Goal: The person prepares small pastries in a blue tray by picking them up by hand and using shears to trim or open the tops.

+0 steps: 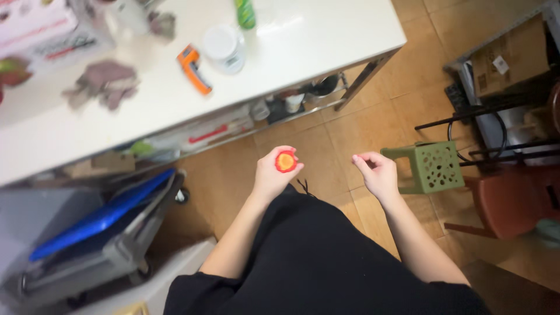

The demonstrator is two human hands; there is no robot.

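Gripping a small round red-and-yellow piece (pixel 286 160) in the fingertips of our left hand (pixel 273 175), we hold it over the tiled floor, near the white table (pixel 326 52). Our right hand (pixel 376 172) hangs empty, fingers loosely curled. We judge the piece light, perhaps soft; best pinched around its rim.

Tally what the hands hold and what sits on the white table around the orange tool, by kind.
Small red-and-yellow round piece, held in the left hand: 1
Orange handheld tool: 1
White tub: 1
Green bottle: 1
Crumpled cloths: 2
Right hand: holds nothing visible
Total: 6
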